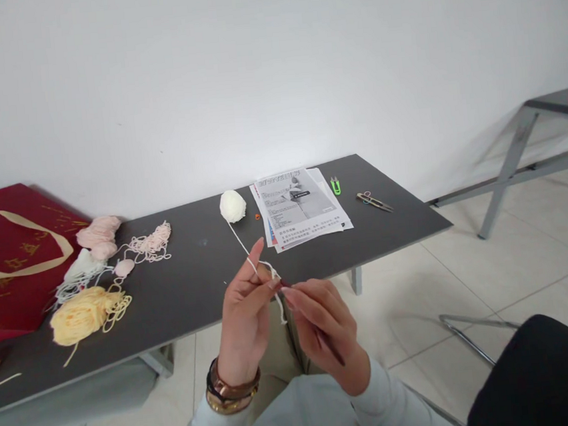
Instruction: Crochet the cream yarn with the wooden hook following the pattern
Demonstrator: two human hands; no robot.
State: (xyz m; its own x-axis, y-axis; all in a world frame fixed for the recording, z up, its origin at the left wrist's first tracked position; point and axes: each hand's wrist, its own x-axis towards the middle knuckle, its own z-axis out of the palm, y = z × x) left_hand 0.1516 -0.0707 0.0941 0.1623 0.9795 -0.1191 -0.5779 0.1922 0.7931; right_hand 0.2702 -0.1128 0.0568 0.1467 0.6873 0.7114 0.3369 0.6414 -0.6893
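My left hand [246,314] pinches white yarn [279,300], with the strand looped over its raised index finger. From that finger the strand runs up to a white ball of yarn [233,206] on the dark table. My right hand [325,323] is closed around a dark reddish crochet hook [331,348], held like a pen. The hook's tip meets the yarn at my left fingertips, where the exact stitch is too small to make out. A short loose tail of yarn hangs below the fingers.
Printed sheets [298,208] lie beyond my hands on the table [195,285], beside a small orange piece [257,217]. Green thread snips [336,186] and metal snips [374,201] are to their right. Pink yarn [99,232], yellow yarn [85,316] and a red bag [12,266] stand left. A black chair [545,375] is at right.
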